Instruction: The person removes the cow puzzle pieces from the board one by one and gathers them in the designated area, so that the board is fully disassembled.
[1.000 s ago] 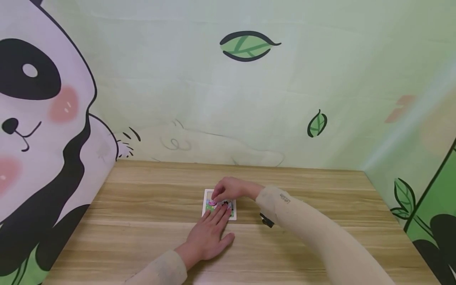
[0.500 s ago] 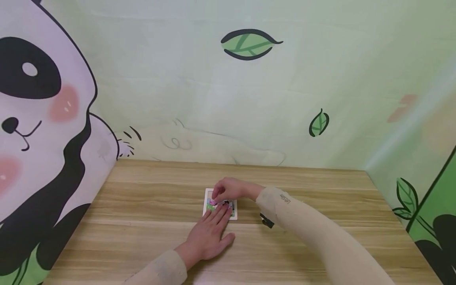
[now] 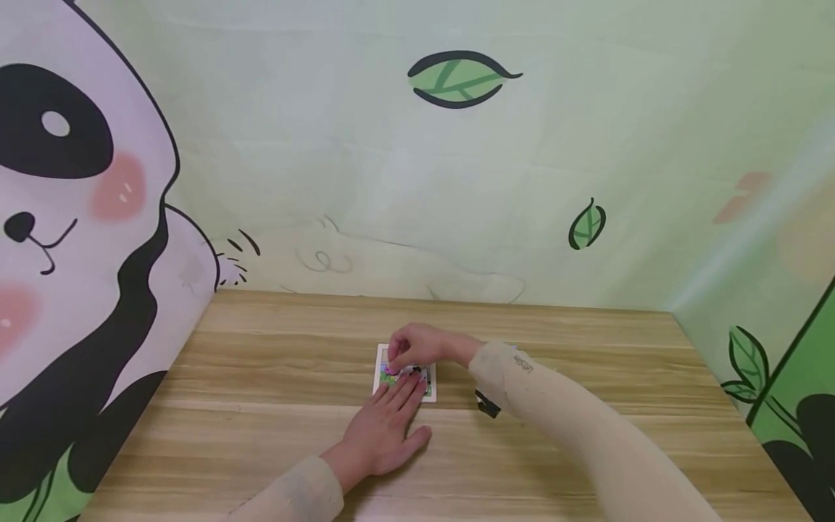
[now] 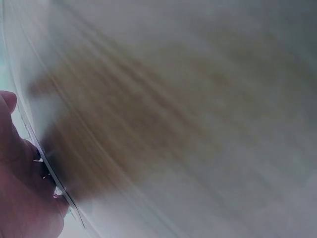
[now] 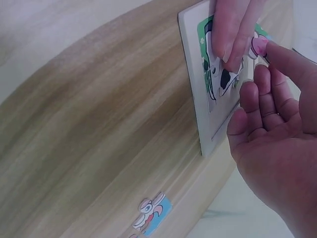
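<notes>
A white-framed jigsaw puzzle board (image 3: 378, 384) lies on the wooden table, its picture showing green ground and a black-and-white animal. My left hand (image 3: 385, 435) rests palm down, its straight fingers pressing on the near part of the board. From the far side, my right hand (image 3: 415, 346) reaches over the board's upper left. In the right wrist view, its thumb and index finger pinch a small pink-and-white puzzle piece (image 5: 259, 45) at the picture, while the other fingers curl loosely. How well the piece sits is hidden. The left wrist view catches only part of my left hand (image 4: 25, 183) beside the board.
A loose puzzle piece (image 5: 152, 214) with blue and white printing lies on the table beside the board. Under my right sleeve hangs a small black device (image 3: 488, 404). A printed backdrop (image 3: 365, 167) with a panda and leaves stands behind the wooden table (image 3: 274, 406).
Both hands stay almost in place on the board. Slightly less of the pink piece shows under my right fingers. The head view has shifted a little.
</notes>
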The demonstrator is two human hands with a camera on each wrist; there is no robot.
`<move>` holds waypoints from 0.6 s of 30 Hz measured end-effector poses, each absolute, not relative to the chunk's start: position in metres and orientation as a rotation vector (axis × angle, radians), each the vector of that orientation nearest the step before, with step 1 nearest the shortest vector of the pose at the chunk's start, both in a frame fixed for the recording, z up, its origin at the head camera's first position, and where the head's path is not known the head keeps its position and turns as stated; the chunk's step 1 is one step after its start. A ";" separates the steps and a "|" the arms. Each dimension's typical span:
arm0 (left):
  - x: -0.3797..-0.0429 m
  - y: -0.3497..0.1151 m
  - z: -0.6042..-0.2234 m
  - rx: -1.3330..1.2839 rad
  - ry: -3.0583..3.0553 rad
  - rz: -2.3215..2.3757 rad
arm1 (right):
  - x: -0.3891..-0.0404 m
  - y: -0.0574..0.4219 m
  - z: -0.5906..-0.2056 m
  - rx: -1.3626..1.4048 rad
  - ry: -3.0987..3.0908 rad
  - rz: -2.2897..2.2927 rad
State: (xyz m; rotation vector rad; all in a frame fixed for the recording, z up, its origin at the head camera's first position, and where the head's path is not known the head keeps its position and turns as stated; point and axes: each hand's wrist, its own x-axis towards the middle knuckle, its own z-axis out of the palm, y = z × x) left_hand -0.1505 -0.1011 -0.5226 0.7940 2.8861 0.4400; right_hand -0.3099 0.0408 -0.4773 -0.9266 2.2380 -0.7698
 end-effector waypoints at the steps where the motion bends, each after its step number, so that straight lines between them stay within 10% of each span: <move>1: -0.151 -0.101 -0.523 0.795 2.888 0.437 | -0.310 0.041 -0.478 -0.929 2.237 -0.774; 18: -0.152 -0.100 -0.533 0.780 2.913 0.433 | -0.311 0.058 -0.457 -0.963 2.204 -0.941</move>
